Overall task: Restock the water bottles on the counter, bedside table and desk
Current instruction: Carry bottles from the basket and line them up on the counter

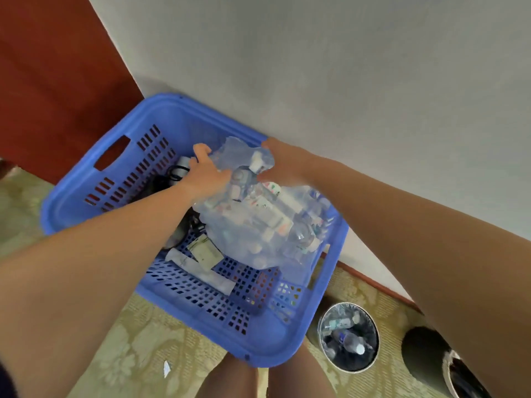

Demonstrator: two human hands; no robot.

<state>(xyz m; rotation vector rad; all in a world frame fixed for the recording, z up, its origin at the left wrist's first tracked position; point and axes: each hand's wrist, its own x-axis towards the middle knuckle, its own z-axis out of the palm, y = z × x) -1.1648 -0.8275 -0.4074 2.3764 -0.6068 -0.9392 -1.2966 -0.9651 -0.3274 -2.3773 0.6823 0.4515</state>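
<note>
A blue plastic laundry basket [86, 193] stands on the floor against a white wall. Inside it lies a clear plastic bag [267, 225] packed with several small items with white labels; whether they are water bottles I cannot tell. My left hand [205, 175] grips the bag's upper left edge. My right hand [283, 165] grips the bag's top right, at the basket's far rim. The bag's mouth sits between both hands.
Black cords [172, 179] and white paper packets [201, 254] lie in the basket. A round waste bin [349, 337] holding empty bottles stands at the lower right, beside a second dark bin [431, 360]. A dark red wooden panel [57, 81] is at left. Patterned carpet [138, 340] covers the floor.
</note>
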